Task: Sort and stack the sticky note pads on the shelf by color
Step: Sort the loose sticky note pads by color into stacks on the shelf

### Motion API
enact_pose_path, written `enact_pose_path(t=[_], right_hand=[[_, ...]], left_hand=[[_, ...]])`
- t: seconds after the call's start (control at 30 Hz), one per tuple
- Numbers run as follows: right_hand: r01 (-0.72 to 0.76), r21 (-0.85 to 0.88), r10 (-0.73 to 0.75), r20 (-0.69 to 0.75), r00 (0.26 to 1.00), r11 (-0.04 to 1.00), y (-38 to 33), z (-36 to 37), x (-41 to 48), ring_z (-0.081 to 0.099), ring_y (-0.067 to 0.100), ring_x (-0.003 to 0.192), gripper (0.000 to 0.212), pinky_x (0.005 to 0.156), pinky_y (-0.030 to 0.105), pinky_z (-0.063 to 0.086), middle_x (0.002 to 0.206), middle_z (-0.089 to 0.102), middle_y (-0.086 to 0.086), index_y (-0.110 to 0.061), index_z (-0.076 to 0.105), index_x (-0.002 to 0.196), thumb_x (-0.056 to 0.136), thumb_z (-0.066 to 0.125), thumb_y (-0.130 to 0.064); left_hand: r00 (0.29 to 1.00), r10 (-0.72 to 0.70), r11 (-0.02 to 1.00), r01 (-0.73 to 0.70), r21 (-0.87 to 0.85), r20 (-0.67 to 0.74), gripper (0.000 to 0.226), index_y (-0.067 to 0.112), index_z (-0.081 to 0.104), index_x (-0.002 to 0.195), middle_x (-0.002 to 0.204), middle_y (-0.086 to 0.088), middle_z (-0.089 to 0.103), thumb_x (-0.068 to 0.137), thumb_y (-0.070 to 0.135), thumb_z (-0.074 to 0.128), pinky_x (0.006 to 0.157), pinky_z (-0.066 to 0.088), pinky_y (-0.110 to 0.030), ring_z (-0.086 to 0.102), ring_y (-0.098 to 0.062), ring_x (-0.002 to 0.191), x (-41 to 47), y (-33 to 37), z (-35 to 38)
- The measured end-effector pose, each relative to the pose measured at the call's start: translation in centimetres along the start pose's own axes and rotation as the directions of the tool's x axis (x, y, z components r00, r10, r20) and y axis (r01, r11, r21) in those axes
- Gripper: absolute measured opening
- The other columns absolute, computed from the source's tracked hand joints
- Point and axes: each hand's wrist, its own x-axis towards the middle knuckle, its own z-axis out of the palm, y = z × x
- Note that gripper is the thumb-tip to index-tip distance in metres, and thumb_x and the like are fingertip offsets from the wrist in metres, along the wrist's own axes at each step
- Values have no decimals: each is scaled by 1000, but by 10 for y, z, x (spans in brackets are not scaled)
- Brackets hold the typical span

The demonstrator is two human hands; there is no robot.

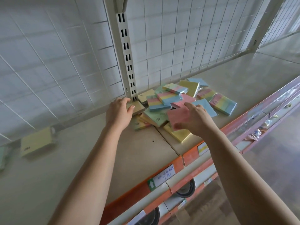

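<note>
Green pad (pixel 2 157), cut off by the left frame edge, lies on the beige shelf (pixel 81 159) beside a blurred yellow pad (pixel 36 142) set against the wire grid back (pixel 48 62). Left hand (pixel 119 111) curls its fingers round a tan-yellow pad (pixel 138 108) at the foot of the slotted upright (pixel 127 62). Mixed pile (pixel 172 98) of yellow, green, pink, blue and rainbow pads lies just right, partly hidden by both hands. Right hand (pixel 194 120), motion-blurred, grips a pink pad (pixel 177 117) over the pile's front; label writing on the orange rail (pixel 133 195) is illegible

Glossy film-wrapped paper pads (pixel 168 101); matt shelf (pixel 65 168)
</note>
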Motion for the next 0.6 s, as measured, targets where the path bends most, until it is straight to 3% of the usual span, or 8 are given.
enact_pose_path(t=[0.17,0.4,0.5,0.6], right_hand=[[-56,194,57,0,998,979,6,1,-2,49,22,98,90,75,30,40,109,52,4,-15,38,128,57,89,-36],[-16,253,45,-108,993,967,4,-4,-1,56,20,82,42,68,30,47,92,60,3,-9,54,99,72,79,-30],[52,340,-5,-136,991,939,0,-6,-1,62,27,83,27,74,40,52,90,66,8,-8,61,93,78,74,-27],[117,421,-66,-133,989,899,-10,-4,-3,63,27,85,15,72,40,53,89,65,5,-8,58,93,85,65,-18]], left_hand=[[985,-65,997,57,54,161,55,11,38,141,141,-14,46,95,38,51,101,40,-43,44,-33,127,3,-3,3],[944,-91,996,94,8,317,65,14,22,149,151,-11,34,96,43,47,108,34,-45,35,-32,135,8,-9,6],[939,-111,994,112,15,326,76,13,20,149,150,-14,31,91,47,54,109,32,-46,32,-32,136,10,-9,4],[951,-159,987,149,59,267,91,12,25,145,142,-17,35,77,55,68,104,37,-44,36,-34,131,10,-11,-1]])
